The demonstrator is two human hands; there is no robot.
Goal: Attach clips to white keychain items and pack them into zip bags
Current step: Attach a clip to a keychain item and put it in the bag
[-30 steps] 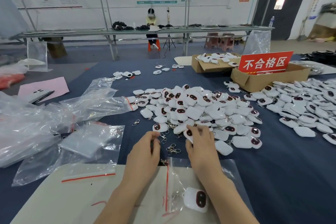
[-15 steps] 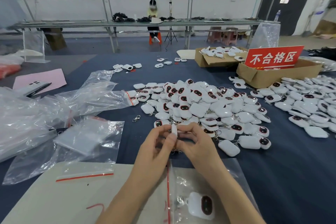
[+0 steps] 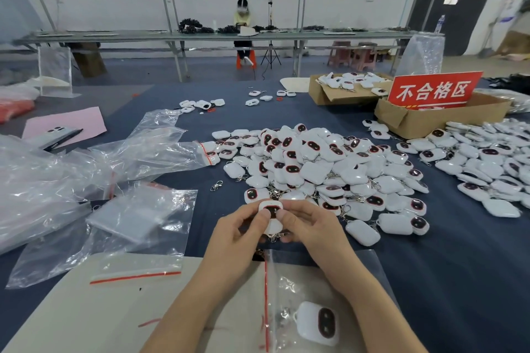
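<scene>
Tabletop under dark blue cloth, heaped mid-way with white keychain items. Before the heap, left hand and right hand together, both pinching one keychain item, dark face up. Nearest, zip bag with one item inside. Loose clear bags left; cardboard box with red sign right; far tabletop along white wall.

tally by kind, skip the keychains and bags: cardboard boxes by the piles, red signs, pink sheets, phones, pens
cardboard boxes: 2
red sign: 1
pink sheet: 1
phone: 1
pen: 1
total: 6
</scene>
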